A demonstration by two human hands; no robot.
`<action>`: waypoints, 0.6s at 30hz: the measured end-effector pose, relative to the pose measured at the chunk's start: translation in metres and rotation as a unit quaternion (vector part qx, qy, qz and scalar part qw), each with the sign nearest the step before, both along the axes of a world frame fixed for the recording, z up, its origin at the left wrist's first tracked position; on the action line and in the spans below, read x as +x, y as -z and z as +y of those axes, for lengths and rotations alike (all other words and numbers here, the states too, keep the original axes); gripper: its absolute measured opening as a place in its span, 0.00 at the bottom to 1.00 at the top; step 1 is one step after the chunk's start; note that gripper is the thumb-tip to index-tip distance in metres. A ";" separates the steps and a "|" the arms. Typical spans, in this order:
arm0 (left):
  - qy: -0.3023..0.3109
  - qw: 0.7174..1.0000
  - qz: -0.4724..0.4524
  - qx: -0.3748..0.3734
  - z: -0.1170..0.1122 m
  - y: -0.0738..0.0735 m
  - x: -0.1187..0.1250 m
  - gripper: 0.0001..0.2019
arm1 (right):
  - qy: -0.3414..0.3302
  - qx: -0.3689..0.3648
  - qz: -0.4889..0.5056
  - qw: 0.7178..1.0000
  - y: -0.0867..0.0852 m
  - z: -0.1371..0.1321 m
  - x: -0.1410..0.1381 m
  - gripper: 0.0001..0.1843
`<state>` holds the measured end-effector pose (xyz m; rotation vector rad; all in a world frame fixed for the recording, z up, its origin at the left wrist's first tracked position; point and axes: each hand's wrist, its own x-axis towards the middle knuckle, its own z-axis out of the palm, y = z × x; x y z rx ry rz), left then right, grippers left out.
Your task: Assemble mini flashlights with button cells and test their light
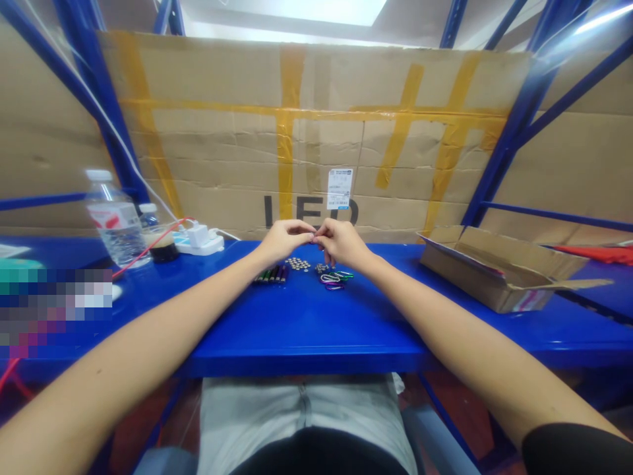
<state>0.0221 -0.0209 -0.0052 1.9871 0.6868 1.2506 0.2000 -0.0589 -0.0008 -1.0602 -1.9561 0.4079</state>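
Note:
My left hand (284, 239) and my right hand (341, 243) meet fingertip to fingertip above the far middle of the blue table (306, 330). Both pinch a tiny part between them; it is too small to tell what it is. Below the hands lie a row of small dark cylinders (271, 275), a heap of small round metal pieces (298, 264) and a few coloured carabiner clips (336, 278).
An open cardboard box (499, 267) stands at the right. At the left are a water bottle (115, 221), a dark cup (162, 243) and a white power strip (200, 239) with a red cable. A taped cardboard sheet (316, 132) closes the back behind blue rack posts.

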 end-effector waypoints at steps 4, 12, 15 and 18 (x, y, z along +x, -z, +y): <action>-0.005 1.000 0.012 0.008 0.004 0.001 -0.003 0.10 | -0.008 0.009 -0.014 1.000 0.001 0.001 0.002 0.09; -0.008 0.999 0.012 0.037 0.005 0.005 -0.004 0.09 | -0.020 0.015 -0.008 1.000 0.006 0.009 0.007 0.07; 0.001 0.999 0.014 0.028 0.004 0.004 -0.004 0.08 | -0.025 0.010 -0.011 1.000 0.006 0.009 0.006 0.07; 0.005 1.000 0.013 0.020 0.006 0.005 -0.002 0.06 | -0.027 0.006 -0.024 0.999 0.006 0.007 0.004 0.08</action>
